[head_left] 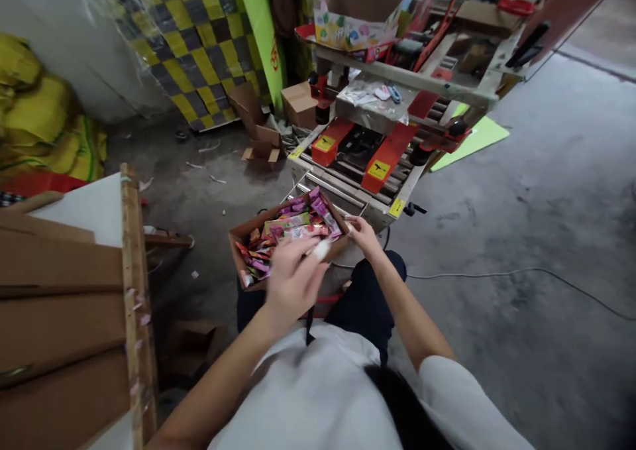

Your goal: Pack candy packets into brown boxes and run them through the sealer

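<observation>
A brown cardboard box (237, 232) sits before me at knee height, filled with small packets (287, 223) in shiny pink, purple, green and red wrappers. My left hand (294, 279) is over its near side, slightly blurred, fingers apart and nothing visible in them. Something white (321, 249) covers one fingertip of that hand; whether it is tape or a finger cot I cannot make out. At the box's right corner, my right hand (364, 236) grips the edge between thumb and fingers.
Beyond the box stands a roller conveyor machine (358, 178) with red guides, a printed carton (355, 29) on top. Stacked brown cartons (59, 317) lie left behind a wooden rail (132, 271). A cable (472, 276) crosses the floor at right. Yellow sacks (40, 105) are piled far left.
</observation>
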The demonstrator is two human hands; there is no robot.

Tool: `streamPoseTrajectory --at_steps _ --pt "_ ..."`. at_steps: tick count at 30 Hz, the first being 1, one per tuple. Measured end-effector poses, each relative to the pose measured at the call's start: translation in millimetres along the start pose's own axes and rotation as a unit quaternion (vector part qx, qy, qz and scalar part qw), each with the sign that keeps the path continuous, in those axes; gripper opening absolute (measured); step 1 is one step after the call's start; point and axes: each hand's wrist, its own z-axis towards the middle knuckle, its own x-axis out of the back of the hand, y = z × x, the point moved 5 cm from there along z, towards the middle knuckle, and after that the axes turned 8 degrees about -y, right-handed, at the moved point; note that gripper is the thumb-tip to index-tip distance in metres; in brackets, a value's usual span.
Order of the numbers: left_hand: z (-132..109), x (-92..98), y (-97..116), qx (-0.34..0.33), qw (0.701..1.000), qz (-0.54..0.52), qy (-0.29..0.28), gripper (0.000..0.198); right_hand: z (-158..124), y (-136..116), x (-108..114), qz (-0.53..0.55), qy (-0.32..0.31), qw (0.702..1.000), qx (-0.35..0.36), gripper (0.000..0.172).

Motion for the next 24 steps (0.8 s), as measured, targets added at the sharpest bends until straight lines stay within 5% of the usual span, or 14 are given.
streamPoseTrajectory --at_steps 2,3,5,7,11,13,15,18,20,24 --pt "-33 45.7 -42 0.025 0.992 0.065 0.104 0.059 -7 -15 9 0.045 -0.023 0.999 0.021 0.053" --pt "-45 57.7 -66 0.044 0.99 0.075 0.11 0.06 -8 -27 9 0.061 -0.054 0.996 0.042 0.052" --pt "-53 52.8 -107 0.04 0.998 0.047 0.012 0.067 -5 -57 -1 0.05 -0.147 0.984 0.085 0.046" --pt "-48 22.3 -129 -0.008 0.992 0.019 -0.128 0.072 1 -84 -23 -0.02 -0.259 0.96 0.105 0.04" --pt "-26 -50.0 -122 -0.109 0.936 0.023 -0.335 0.073 9 -108 -72 -0.336 -0.387 0.853 0.099 0.028" --pt "-20 -72.5 -112 -0.115 0.915 0.038 -0.386 0.068 9 -108 -83 -0.462 -0.393 0.791 0.085 0.023" --pt "-19 -83.3 -105 -0.096 0.906 0.052 -0.409 0.065 3 -106 -87 -0.483 -0.43 0.759 0.076 0.031" --pt "-21 -85.9 -101 -0.062 0.903 0.043 -0.424 0.064 -18 -103 -83 -0.401 -0.529 0.739 0.117 0.067" --pt "-22 -85.1 -104 -0.041 0.903 0.008 -0.428 0.063 -28 -102 -77 -0.357 -0.537 0.748 0.157 0.083" --pt "-20 -84.8 -129 0.016 0.893 -0.165 -0.418 0.062 -13 -94 -76 -0.34 -0.485 0.796 0.126 0.052"
